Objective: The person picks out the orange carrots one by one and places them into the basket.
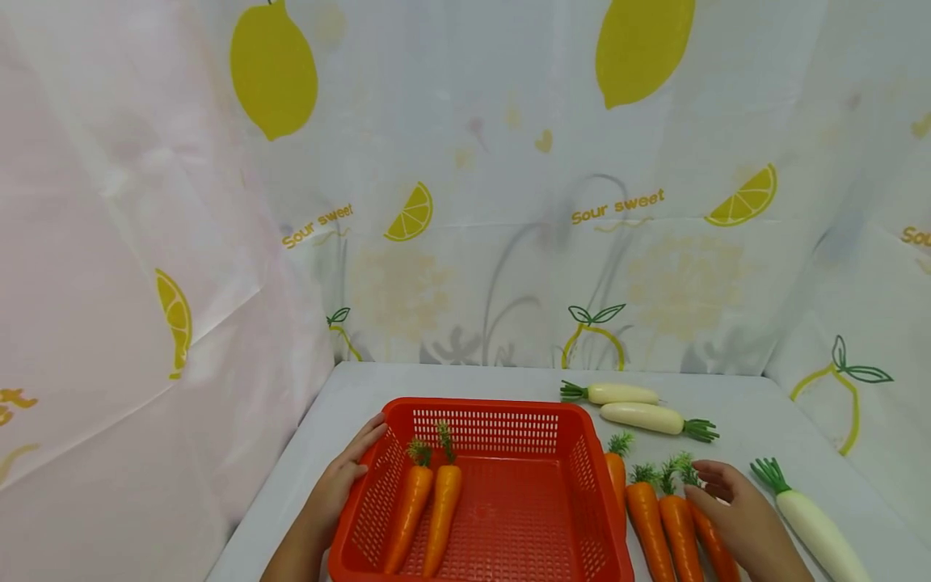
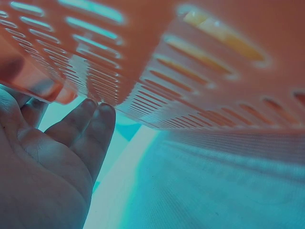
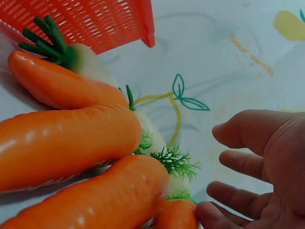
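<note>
The right hand (image 1: 749, 517) is found at the near right of the tabletop (image 1: 735, 404), palm down, its fingers (image 1: 709, 477) slightly apart and loosely bent, holding nothing; in the right wrist view the fingers (image 3: 238, 162) are seen spread and free of any object. A row of loose carrots (image 1: 672, 525) lies immediately at the nine o'clock side of that hand, the nearest carrot just beside or under the fingertips; actual contact cannot be confirmed. The long axis of each carrot runs from six to twelve o'clock, green tops pointing away from the person, so the fingers are set across the leafy ends rather than along the bodies. The left hand (image 1: 342, 485) is placed at the nine o'clock wall of the orange basket (image 1: 502, 408), fingers nearly straight and together, laid against the slotted plastic without curling round it; the left wrist view confirms the fingers (image 2: 90, 129) resting flat under the basket wall. Two carrots in the basket (image 1: 425, 513) lie along the same six-to-twelve axis, against its left side. The right hand is judged much the nearer to the loose carrots. At three o'clock of the right hand one white radish (image 1: 810, 521) lies apart. Farther off, towards twelve o'clock, two more white radishes (image 1: 640, 408) lie crosswise before the lemon-printed backdrop (image 1: 465, 202).
</note>
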The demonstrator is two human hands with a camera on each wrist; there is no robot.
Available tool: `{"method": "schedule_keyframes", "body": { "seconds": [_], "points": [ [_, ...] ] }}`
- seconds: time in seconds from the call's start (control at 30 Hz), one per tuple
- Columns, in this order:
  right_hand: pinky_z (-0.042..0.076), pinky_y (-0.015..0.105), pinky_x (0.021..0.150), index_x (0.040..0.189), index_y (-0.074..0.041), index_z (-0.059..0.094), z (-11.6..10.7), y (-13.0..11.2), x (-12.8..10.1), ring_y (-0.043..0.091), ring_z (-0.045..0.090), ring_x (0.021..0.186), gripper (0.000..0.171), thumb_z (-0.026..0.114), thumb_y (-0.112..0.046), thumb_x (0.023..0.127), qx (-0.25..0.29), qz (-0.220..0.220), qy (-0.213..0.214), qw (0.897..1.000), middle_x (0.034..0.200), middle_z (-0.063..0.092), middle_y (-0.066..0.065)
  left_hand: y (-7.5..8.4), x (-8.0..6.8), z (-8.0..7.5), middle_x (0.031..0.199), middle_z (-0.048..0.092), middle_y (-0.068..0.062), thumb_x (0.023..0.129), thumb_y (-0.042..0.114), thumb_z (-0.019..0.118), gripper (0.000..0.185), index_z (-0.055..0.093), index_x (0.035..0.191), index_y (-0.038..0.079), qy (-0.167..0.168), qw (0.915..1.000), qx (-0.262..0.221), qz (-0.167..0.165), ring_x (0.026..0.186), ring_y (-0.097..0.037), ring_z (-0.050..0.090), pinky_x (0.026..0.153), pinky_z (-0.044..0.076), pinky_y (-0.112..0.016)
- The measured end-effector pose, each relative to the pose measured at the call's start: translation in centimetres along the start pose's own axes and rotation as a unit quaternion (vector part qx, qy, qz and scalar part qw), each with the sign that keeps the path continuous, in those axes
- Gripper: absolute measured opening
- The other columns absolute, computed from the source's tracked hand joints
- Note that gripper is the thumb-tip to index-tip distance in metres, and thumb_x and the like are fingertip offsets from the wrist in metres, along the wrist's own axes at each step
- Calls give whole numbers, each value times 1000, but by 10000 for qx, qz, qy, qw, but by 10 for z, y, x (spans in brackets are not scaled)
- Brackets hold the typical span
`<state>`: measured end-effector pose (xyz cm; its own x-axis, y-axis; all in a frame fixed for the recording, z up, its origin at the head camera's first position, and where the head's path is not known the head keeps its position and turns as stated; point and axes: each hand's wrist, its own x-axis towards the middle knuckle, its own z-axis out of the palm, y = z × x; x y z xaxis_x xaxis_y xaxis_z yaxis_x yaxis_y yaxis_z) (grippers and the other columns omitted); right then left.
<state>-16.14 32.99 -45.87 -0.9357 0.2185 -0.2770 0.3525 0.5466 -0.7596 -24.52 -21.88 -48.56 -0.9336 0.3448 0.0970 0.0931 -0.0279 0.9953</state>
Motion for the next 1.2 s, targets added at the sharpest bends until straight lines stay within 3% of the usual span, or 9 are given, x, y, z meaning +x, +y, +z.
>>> {"method": "schedule_keyframes", "body": {
  "seconds": [0.13,0.3,0.43,0.57,0.83,1.2],
  "points": [
    [48,64,101,155,6,35,-3,4,1,60,39,137,86,58,-58,101,-273,26,44,9996,155,34,41,0,1,0,177,12,-3,95,-4,28,71,31,164,7,39,10000,18,-51,160,-33,2,106,41,-15],
    [47,65,101,150,10,40,-4,9,3,62,45,131,79,60,-49,102,-756,-122,138,9970,151,38,43,1,1,1,177,12,-2,93,-4,27,72,32,164,8,110,9998,32,-136,161,-33,2,105,41,-15],
    [50,65,96,150,10,40,-4,12,8,65,43,130,77,61,-47,102,-922,10,-18,9957,149,39,45,0,1,1,177,14,-1,93,-4,28,72,34,164,9,156,9997,111,-126,161,-31,3,106,40,-13],
    [49,67,96,152,9,38,-3,17,11,68,37,132,77,62,-44,102,-906,89,-141,9957,150,35,46,-2,1,1,176,15,0,93,-4,29,72,35,163,9,165,9997,158,-120,161,-28,5,107,39,-13],
    [49,66,97,155,7,32,-3,25,14,67,39,132,78,63,-42,102,-746,130,-251,9968,150,30,48,-3,3,1,176,15,1,94,-4,28,71,34,164,9,89,9999,80,-95,160,-24,7,108,40,-16],
    [48,66,100,157,7,26,-1,33,11,66,38,134,69,59,-23,105,-398,168,-455,9980,148,30,48,0,3,3,176,15,0,92,-5,27,72,35,163,8,191,9997,42,-152,161,-31,5,105,42,-15]
  ]
}}
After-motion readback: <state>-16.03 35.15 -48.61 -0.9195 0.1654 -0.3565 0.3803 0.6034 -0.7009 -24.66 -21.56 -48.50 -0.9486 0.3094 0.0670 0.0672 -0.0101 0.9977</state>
